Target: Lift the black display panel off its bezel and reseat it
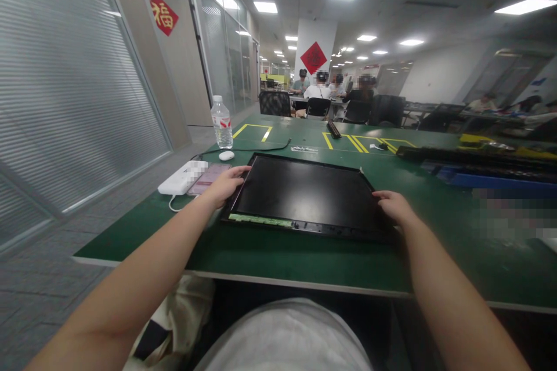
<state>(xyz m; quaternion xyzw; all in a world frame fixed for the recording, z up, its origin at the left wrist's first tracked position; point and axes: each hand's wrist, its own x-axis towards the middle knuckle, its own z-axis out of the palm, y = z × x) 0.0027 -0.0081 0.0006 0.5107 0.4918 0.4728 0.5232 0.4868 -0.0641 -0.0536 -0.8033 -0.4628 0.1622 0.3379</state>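
A black LCD panel (300, 191) lies on the green tabletop in front of me, seemingly set in a thin black frame. A green strip (260, 220) runs along the left part of its near edge. My left hand (226, 185) grips the panel's left edge, fingers at its upper left side. On the opposite side my right hand (394, 206) is closed on the right edge, fingertips near the rim. The undersides of both hands' grips are hidden.
Left of the panel are a white power bank (183, 177), a phone (209, 178), a small white case (226, 156) and a water bottle (221, 123). Dark strips and blue parts (491, 178) lie at the right. Several people sit at tables (333, 99) farther back.
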